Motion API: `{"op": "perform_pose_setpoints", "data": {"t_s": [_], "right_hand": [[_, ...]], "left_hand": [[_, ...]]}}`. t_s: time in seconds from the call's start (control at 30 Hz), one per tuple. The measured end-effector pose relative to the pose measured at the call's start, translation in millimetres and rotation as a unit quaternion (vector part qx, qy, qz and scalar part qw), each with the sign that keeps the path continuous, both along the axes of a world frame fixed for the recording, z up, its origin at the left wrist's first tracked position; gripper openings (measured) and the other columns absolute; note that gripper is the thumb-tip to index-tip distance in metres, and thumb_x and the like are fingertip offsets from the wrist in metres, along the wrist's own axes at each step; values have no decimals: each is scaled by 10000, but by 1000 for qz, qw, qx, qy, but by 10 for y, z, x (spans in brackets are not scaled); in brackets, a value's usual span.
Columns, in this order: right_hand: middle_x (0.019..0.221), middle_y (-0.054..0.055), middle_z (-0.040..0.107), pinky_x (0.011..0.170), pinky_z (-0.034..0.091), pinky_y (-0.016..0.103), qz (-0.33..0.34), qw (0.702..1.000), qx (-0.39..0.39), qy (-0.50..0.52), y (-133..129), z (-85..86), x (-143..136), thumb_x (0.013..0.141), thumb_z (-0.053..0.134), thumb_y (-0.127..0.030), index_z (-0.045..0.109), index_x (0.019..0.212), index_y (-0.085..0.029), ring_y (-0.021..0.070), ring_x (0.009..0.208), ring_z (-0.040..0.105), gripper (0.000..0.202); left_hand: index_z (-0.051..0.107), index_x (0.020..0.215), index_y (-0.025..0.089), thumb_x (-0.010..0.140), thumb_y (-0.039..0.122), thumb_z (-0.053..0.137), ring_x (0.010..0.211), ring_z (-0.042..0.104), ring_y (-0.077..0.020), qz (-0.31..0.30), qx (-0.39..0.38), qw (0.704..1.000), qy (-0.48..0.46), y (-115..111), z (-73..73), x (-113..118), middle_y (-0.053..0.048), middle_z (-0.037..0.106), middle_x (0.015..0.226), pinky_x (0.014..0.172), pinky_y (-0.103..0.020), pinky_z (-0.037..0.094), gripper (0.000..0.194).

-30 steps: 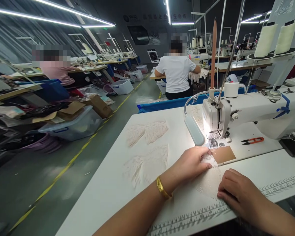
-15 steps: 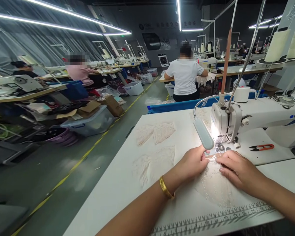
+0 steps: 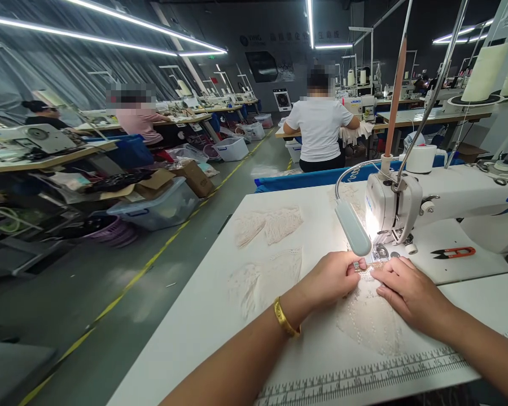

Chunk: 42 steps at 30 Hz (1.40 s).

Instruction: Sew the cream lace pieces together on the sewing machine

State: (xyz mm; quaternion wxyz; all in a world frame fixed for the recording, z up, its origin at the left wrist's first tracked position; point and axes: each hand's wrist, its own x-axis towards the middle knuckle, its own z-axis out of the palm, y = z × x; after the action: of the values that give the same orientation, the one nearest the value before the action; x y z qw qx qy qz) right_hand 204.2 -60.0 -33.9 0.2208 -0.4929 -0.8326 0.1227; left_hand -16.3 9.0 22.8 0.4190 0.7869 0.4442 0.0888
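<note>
A cream lace fabric piece [image 3: 370,321] lies on the white table, its top edge close to the presser foot [image 3: 380,251] of the sewing machine [image 3: 395,203]. My left hand [image 3: 336,276], with a gold bangle at the wrist, pinches the upper left edge of that lace. My right hand [image 3: 410,290] rests on the upper right edge, fingers bent and pressed to the fabric. Between the hands shows a narrow strip of dotted trim. A grey-green lamp head [image 3: 353,228] hangs just above my left fingers and lights the spot.
More cream lace pieces [image 3: 283,225] lie at left on the table. Orange-handled thread snips [image 3: 454,253] rest right of the needle area. A printed ruler [image 3: 342,380] runs along the front edge. Blue cloth [image 3: 300,180] borders the back. A person in white [image 3: 319,132] sits ahead.
The view has shifted slightly. My hands stay at the lace's upper edge, with the left fingers showing a little more; otherwise the layout looks the same.
</note>
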Motion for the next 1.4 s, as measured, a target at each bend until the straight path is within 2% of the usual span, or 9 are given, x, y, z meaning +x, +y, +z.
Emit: {"op": "perform_pose_setpoints", "data": {"t_s": [0.2, 0.37, 0.47, 0.57, 0.63, 0.7, 0.9, 1.1, 1.4], "right_hand": [[1013, 76, 588, 798, 498, 420, -1, 1000, 4, -1, -3, -39, -5, 1029, 490, -170, 632, 1275, -249, 258, 926, 513, 295], [996, 74, 590, 803, 494, 421, 2, 1000, 16, 9, 9, -23, 0, 1032, 496, -168, 637, 1225, -237, 254, 916, 510, 249], [1006, 76, 591, 816, 486, 411, 28, 998, 37, 29, -92, 89, 23, 1046, 482, -185, 634, 1135, -226, 252, 940, 521, 180], [1039, 61, 591, 774, 477, 352, 93, 995, -12, 30, -296, 186, 33, 1036, 550, -230, 618, 1105, -233, 223, 935, 541, 96], [1019, 41, 594, 721, 456, 313, 123, 990, -60, 23, -431, 175, 15, 1014, 599, -229, 611, 1026, -236, 195, 889, 547, 19], [961, 29, 596, 704, 434, 304, 123, 990, -62, 29, -516, 106, -17, 1018, 577, -202, 593, 930, -226, 182, 854, 541, 93], [903, 29, 579, 717, 420, 305, 104, 990, -43, 86, -527, -4, -47, 1078, 485, -237, 584, 913, -211, 177, 842, 516, 194], [884, 13, 569, 757, 424, 306, 91, 986, -54, 131, -540, 103, 10, 1085, 494, -259, 559, 898, -212, 173, 852, 506, 203], [859, 21, 571, 706, 404, 312, 98, 990, -33, 98, -548, 25, -8, 1084, 477, -247, 560, 865, -202, 176, 815, 490, 238]], "left_hand": [[754, 948, 212, 809, 127, 513, 609, 553, -144, -36, 58, 998, -4, -5, 0, -2, 35, 611, 639, 602, -260, 394, 291], [789, 956, 224, 815, 85, 504, 664, 559, -147, -75, 161, 984, 8, -29, -47, 7, 12, 657, 726, 629, -260, 399, 347], [774, 853, 211, 854, 90, 514, 663, 523, -147, -104, 244, 963, 55, -69, -66, 24, -18, 628, 780, 602, -270, 363, 287], [704, 727, 179, 859, 87, 535, 662, 473, -149, -123, 341, 928, 83, -98, -97, 52, -44, 599, 838, 592, -292, 332, 233], [640, 675, 162, 858, 72, 531, 702, 474, -158, -138, 401, 903, 77, -99, -136, 74, -58, 611, 901, 611, -308, 341, 231], [571, 627, 157, 864, 50, 511, 737, 480, -171, -162, 438, 882, 68, -87, -188, 91, -63, 624, 909, 631, -322, 358, 267], [577, 718, 160, 900, 24, 495, 757, 523, -175, -201, 423, 882, 56, -56, -280, 105, -39, 660, 819, 726, -322, 437, 242], [645, 807, 171, 983, 149, 530, 734, 508, -179, -186, 427, 883, 58, -96, -256, 101, -35, 638, 799, 691, -331, 398, 211], [721, 1007, 213, 1032, 323, 534, 776, 513, -205, -177, 423, 886, 66, -155, -264, 105, -58, 644, 898, 700, -350, 379, 219]]}}
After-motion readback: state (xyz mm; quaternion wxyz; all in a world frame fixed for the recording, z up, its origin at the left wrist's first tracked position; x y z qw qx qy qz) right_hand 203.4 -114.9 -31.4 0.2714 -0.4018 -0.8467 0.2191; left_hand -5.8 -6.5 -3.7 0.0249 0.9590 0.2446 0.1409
